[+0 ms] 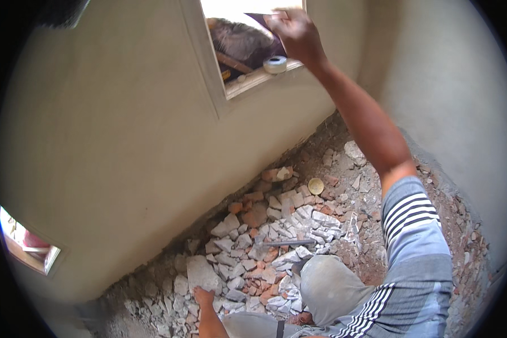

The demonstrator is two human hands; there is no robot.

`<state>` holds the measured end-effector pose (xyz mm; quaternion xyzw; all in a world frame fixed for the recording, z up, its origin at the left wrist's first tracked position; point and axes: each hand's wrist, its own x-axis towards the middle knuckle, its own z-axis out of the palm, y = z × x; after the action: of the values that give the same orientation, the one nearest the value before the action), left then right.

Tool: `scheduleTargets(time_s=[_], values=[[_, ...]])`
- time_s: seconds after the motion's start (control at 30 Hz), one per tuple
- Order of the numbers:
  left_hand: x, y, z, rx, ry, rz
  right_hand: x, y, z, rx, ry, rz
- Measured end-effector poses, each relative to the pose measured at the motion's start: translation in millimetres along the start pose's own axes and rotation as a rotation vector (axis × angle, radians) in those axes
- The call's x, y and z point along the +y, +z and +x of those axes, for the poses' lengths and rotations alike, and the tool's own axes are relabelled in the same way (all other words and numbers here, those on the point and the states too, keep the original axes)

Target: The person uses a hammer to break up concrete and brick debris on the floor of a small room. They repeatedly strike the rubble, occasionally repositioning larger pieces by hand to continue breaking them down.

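My right hand point(297, 35) is raised high in front of the window opening, its fingers curled closed and slightly blurred. What it holds, if anything, I cannot make out. Low down, my left hand point(204, 296) grips the near edge of a flat grey slab of broken concrete point(203, 275), which lies among the rubble. A grey metal rod point(290, 243) rests across the broken pieces point(259, 236) ahead of my bent knee point(328, 290). The rod touches neither hand.
A plastered wall point(124, 146) rises along the left, with a framed window point(226, 90). A white roll of tape point(275, 65) sits on its sill. A round yellowish lid point(316, 186) lies on the rubble. Another plastered wall point(462, 101) stands at the right.
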<state>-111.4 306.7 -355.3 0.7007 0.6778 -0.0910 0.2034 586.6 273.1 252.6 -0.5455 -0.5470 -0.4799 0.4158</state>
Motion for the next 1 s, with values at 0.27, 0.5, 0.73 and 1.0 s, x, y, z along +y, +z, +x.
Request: scheduleTargets(time_s=[0.27,0.5,0.73,1.0], values=[[4,-7,-9,-0.03,-0.015,0.005,-188,-84,-441,-1.63,0.678,0.282],[11,-15,-10,-0.011,0.033,0.065,-263,-129,-586,-1.667,0.662,0.117],[10,-15,-12,0.009,0.03,0.038,-213,-73,-568,-1.372,0.922,0.27],[5,-13,-9,-0.024,0.034,-0.047,-90,86,-512,-1.068,0.7,-0.032]])
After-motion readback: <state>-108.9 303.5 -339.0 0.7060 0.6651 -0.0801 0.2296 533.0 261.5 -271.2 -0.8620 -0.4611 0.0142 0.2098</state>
